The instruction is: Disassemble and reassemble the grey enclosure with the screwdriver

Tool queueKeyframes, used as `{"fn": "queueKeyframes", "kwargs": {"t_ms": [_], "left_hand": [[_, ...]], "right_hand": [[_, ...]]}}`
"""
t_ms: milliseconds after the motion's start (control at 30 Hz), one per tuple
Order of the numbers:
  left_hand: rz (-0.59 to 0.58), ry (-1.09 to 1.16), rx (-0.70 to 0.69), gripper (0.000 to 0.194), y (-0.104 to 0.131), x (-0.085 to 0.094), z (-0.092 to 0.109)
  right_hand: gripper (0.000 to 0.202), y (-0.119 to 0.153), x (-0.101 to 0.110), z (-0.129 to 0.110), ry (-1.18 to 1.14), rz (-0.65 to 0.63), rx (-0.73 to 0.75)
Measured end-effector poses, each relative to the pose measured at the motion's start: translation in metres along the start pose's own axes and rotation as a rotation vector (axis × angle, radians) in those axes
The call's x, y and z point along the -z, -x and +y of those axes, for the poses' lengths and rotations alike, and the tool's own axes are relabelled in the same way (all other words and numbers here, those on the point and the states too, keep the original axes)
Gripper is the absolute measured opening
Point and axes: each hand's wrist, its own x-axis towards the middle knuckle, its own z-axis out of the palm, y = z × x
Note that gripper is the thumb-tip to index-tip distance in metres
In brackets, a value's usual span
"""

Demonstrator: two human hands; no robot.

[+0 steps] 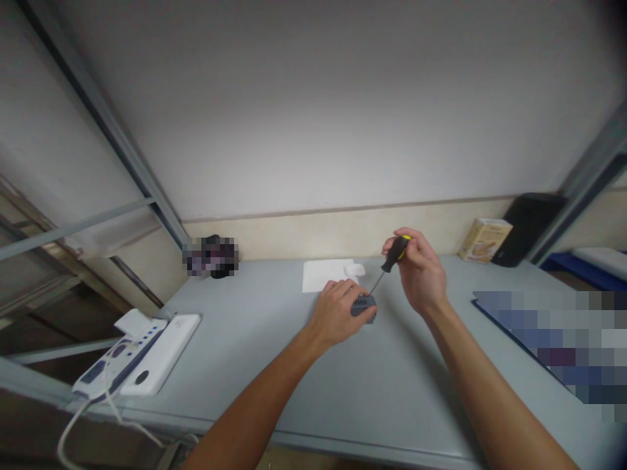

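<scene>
Step in hand, as I read it: screwdriver work on the small grey block [363, 303], which sat just R of & below ctr of frame, on the desk [245, 352]. My L hand [337, 313] was pinning it, thumb along the near side, fingers over the far side, so most of its L end was hidden. I could make out a row of dark slots on the face btwn thumb & fingers.

My R hand [422, 271], right of ctr, was wrapped round the screwdriver [396, 253], a black & yellow handle w/ a thin shaft slanting down-left to the block's far edge. Tip looked to be at that edge, but too small to tell if it sat in a screw, a slot or just against the casing.

Next move, IMO, called for a firm L hold so the block didn't skid, tip properly seated, then a turn or light pry from the R wrist; can't say which. Main risk prob. the tip slipping toward my L fingertips, v. close by.

Just beyond the L hand, ctr of frame, lay white paper [316, 277] w/ a small white piece [354, 269] at its R edge. Power strip [120, 359] was lower left, well clear; carton [484, 241] far right, also out of the way.
</scene>
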Motion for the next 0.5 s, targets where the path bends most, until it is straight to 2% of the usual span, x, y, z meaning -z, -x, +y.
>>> {"fn": "queueKeyframes", "kwargs": {"t_ms": [500], "left_hand": [[0.038,-0.011,-0.026,0.022,0.0,-0.0034,-0.0027]], "right_hand": [[0.018,0.0017,-0.0039,-0.0028,-0.075,0.007,-0.036]]}}
